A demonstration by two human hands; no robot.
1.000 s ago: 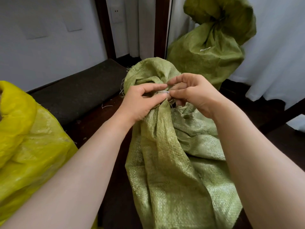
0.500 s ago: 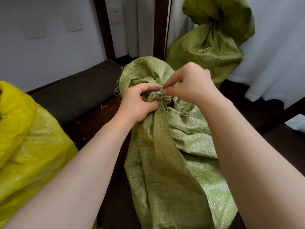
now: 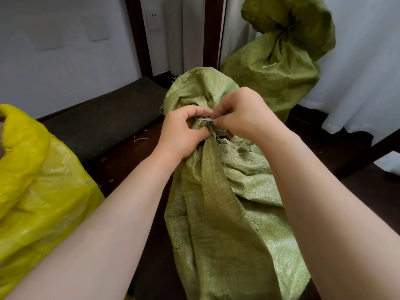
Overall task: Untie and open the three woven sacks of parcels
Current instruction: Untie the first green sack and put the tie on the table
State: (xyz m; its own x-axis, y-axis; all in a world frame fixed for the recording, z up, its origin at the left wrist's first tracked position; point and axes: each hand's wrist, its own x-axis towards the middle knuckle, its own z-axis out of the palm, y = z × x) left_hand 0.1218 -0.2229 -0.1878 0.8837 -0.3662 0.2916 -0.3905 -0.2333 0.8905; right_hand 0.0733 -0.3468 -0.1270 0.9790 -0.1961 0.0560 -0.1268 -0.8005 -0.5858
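In the head view, the near green sack (image 3: 220,213) stands in the middle of the picture on the dark floor (image 3: 357,191), its body spreading down toward 6 o'clock and its mouth gathered into a bunched neck just above the centre. A white tie (image 3: 204,119) runs round that neck. The left hand (image 3: 184,135) comes in from 7 o'clock and its grip is curled round the neck of the near green sack just below the tie, thumb on top. The right hand (image 3: 242,114) comes in from 5 o'clock and its grip is narrow, thumb and forefinger pinching the end of the white tie on its 3 o'clock side. The two hands nearly touch at the tie; whether the knot is loose cannot be told. Frayed threads hang from the neck between the hands. At 1 o'clock, well apart from the hands, a second green sack (image 3: 275,76) stands upright with its neck tied and its top flopped over, a white strip showing on its side. At 8 o'clock a yellow sack (image 3: 39,187) fills the lower left corner. A dark mat (image 3: 104,120) lies at 10 o'clock along the foot of the wall, with a loose thread (image 3: 139,138) on the floor just beside it. A white curtain (image 3: 357,61) hangs at 2 o'clock behind the second green sack, and a socket (image 3: 153,18) sits on the wall at 11 o'clock.
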